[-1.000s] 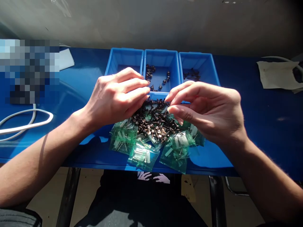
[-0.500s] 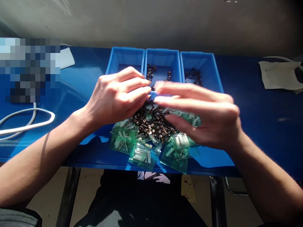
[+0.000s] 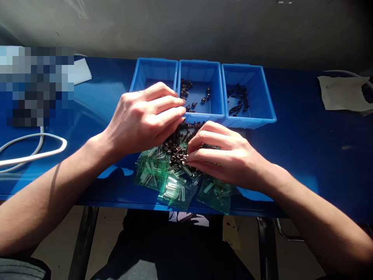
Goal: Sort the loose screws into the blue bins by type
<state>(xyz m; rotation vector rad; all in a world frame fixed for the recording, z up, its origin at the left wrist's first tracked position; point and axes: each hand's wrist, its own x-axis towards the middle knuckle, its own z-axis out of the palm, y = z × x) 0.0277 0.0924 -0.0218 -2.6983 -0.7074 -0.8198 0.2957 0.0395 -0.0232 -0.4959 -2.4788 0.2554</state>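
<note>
A pile of dark screws point(image 3: 176, 149) lies on the blue table, with several green plastic bags point(image 3: 150, 171) of white plugs and screws around it. My right hand point(image 3: 224, 153) reaches into the pile from the right, its fingers bent and closed together at the screws; what they pinch is too small to make out. My left hand point(image 3: 148, 116) rests over the front of the left blue bin point(image 3: 155, 70) and the pile's left side, fingertips by the middle bin's corner. Whether it holds anything is hidden.
Dark screws lie in the middle bin point(image 3: 201, 116) and the right bin point(image 3: 250, 120). A white cable point(image 3: 55, 136) curls at the left, near a white card point(image 3: 82, 72). A beige paper point(image 3: 339, 93) lies at the far right.
My right hand has moved down and towards me from the front of the bins into the screw pile, and its fingers have curled. My left hand has stayed in place.
</note>
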